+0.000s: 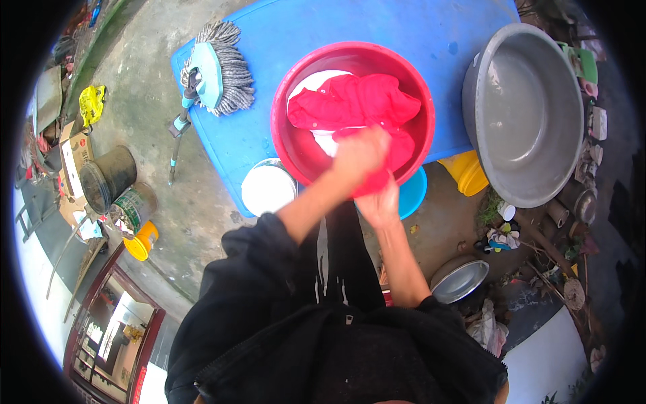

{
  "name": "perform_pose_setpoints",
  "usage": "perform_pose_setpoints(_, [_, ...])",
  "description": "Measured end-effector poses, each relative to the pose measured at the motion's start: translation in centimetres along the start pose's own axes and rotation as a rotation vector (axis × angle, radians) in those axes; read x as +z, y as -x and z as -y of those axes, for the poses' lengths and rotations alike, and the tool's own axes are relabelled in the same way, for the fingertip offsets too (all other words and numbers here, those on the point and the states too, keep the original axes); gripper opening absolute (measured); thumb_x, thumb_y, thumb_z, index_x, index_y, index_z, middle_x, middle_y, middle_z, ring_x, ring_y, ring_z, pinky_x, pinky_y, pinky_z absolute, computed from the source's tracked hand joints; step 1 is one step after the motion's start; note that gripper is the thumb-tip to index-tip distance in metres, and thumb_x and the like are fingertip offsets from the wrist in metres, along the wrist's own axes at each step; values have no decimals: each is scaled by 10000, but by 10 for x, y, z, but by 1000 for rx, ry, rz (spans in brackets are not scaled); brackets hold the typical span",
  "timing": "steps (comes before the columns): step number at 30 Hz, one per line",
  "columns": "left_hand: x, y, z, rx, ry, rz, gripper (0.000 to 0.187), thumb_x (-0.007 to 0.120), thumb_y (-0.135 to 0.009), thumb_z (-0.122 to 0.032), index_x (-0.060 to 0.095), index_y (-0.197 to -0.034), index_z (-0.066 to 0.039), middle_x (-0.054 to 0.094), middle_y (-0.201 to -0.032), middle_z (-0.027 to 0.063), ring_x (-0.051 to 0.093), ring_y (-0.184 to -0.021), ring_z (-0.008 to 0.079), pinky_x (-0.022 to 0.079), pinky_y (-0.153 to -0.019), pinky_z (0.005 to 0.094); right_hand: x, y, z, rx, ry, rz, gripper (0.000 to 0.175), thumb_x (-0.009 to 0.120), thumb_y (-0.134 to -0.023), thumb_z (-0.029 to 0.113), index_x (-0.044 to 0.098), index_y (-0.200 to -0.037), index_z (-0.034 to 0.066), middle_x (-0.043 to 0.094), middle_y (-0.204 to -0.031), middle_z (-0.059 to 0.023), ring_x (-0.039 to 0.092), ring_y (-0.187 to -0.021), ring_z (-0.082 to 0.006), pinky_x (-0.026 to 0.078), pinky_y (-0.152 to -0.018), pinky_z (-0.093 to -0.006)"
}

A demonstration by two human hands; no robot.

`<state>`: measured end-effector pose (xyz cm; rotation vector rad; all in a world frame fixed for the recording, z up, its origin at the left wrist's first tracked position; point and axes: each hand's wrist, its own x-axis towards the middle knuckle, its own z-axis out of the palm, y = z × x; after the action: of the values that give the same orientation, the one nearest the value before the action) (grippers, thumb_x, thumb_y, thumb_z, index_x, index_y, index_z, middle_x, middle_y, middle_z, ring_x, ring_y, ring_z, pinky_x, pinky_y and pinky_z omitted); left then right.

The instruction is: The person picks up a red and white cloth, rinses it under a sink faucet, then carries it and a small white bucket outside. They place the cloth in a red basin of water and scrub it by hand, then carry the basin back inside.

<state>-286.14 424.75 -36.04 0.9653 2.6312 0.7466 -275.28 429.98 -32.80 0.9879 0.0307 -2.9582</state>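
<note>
A red plastic basin holds a wet-looking red garment with small buttons or snaps, and white cloth lies partly under it. Above the basin's near side, my left hand is closed on part of the red garment and looks blurred. Just below it, at the basin's near rim, my right hand grips a bunched part of the same garment. The two hands are close together, and the cloth between them is partly hidden by my left hand.
The basin stands on a blue table. A mop lies at its left corner, near a white-lidded bucket. At right is a large grey tub. Below the table edge are a light-blue basin and a yellow bucket.
</note>
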Motion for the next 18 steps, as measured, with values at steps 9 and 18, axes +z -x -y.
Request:
perform_pose_setpoints(9, [-50,-48,115,-430,-332,222,516,676,-864,-455,563,-1204,-84,711,-876,162,718,-740,317,562,-611,440,56,9,40,-202,-37,-92,824,552,-905,627,343,-1485,79,426,-1471,-196,357,-1385,-437,385,-1089,-575])
perform_pose_setpoints(18, [-140,-12,54,-1021,1466,536,180,699,-882,-224,599,-976,-107,543,-636,-26,430,-439,57,311,-376,220,45,16,5,-73,548,-509,612,581,-988,281,301,-1494,82,337,-1527,-129,425,-1349,-390,457,-1003,-604])
